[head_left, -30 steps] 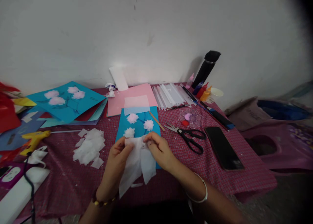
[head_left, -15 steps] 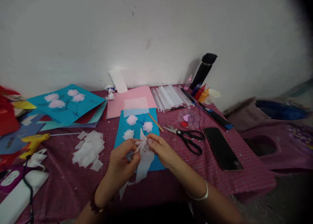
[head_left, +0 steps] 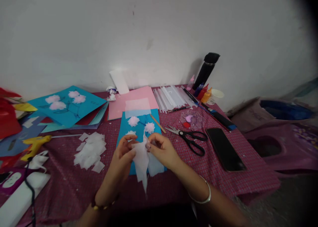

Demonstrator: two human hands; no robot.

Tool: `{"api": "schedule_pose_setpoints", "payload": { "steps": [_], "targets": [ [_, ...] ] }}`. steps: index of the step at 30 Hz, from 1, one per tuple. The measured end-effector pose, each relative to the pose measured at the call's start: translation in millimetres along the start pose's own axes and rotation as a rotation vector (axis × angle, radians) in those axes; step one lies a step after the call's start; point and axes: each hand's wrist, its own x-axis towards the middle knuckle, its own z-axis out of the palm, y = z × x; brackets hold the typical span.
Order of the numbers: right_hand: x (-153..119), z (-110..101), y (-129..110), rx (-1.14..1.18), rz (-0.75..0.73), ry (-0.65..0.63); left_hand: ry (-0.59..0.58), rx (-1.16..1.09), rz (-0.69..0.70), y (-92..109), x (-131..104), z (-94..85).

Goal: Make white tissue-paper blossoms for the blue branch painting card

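Observation:
Between my two hands hangs a thin, crumpled sheet of white tissue paper [head_left: 141, 162], its loose ends pointing down. My left hand [head_left: 124, 156] pinches its left edge between thumb and fingers. With closed fingertips, my right hand [head_left: 162, 151] grips the bunched upper part. Both hands are over a blue sheet [head_left: 126, 116] that carries fluffy pale flowers [head_left: 133, 121] and dark drawn lines. One of the flowers is partly hidden behind my left hand. A thin wooden stick [head_left: 158, 123] lies at the sheet's right edge.
Black-handled scissors [head_left: 191, 137] and a phone [head_left: 225, 149] lie to the right. On the left are a pile of white paper pieces [head_left: 90, 151], a yellow glue gun [head_left: 36, 144] and a finished-looking blue flower sheet [head_left: 94, 101]. A black bottle [head_left: 206, 69] stands behind.
The tissue paper has been spread wider and now hangs in front of my left fingers. My left hand has loosened from its tight bunch; my right hand keeps its pinch.

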Motion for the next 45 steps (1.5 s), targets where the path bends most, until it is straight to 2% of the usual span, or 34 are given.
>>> {"api": "schedule_pose_setpoints", "payload": {
  "steps": [3, 7, 10, 13, 16, 18, 20, 22, 24, 27, 32, 37, 39, 42, 45],
  "targets": [
    [-2.1, -1.0, -3.4, -0.171, -0.075, -0.001, -0.074, -0.033, -0.099, 2.5, 6.6, -5.4],
    [-4.7, -2.4, -6.6, -0.324, -0.222, -0.05, -0.17, 0.191, -0.089, 3.6, 10.2, -6.5],
    [-7.1, -2.3, -8.3, -0.407, -0.28, -0.097, -0.187, 0.344, -0.075, 1.5, 11.6, -5.3],
    [-8.4, -1.8, -9.1, -0.432, -0.3, -0.112, -0.19, 0.374, -0.108, 0.3, 14.2, -4.6],
    [-6.8, -1.6, -8.1, -0.433, -0.278, -0.029, -0.158, 0.352, -0.064, 3.5, 16.7, -3.8],
    [-4.3, -2.0, -7.1, -0.414, -0.227, 0.063, -0.113, 0.413, 0.053, 7.4, 16.9, -2.3],
    [-1.7, -3.1, -6.2, -0.354, -0.162, 0.113, -0.039, 0.586, 0.282, 9.8, 15.4, 0.0],
    [0.4, -4.8, -5.0, -0.254, -0.105, 0.089, 0.027, 0.801, 0.561, 8.0, 12.6, 2.1],
    [2.1, -6.8, -2.7, -0.155, -0.071, 0.025, 0.029, 0.958, 0.768, 1.7, 9.6, 3.4],
    [4.5, -8.7, 2.5, -0.111, -0.047, -0.04, -0.031, 1.041, 0.856, -10.1, 5.7, 4.2],
    [7.8, -7.9, 8.2, -0.14, 0.016, -0.035, -0.006, 0.932, 0.741, -14.7, 0.3, 8.1],
    [7.4, -5.7, 6.5, -0.268, -0.019, 0.096, 0.051, 0.706, 0.454, -14.3, -1.4, 5.8],
    [6.3, -5.2, 5.5, -0.316, -0.03, 0.112, 0.001, 0.547, 0.282, -19.4, 1.9, 0.4],
    [4.1, -5.1, 4.3, -0.391, -0.078, 0.083, -0.152, 0.358, 0.057, -27.5, 10.5, -8.1],
    [2.0, -5.5, 3.8, -0.478, -0.169, 0.042, -0.226, 0.516, -0.063, -27.3, 17.1, -10.4]
  ]
}}
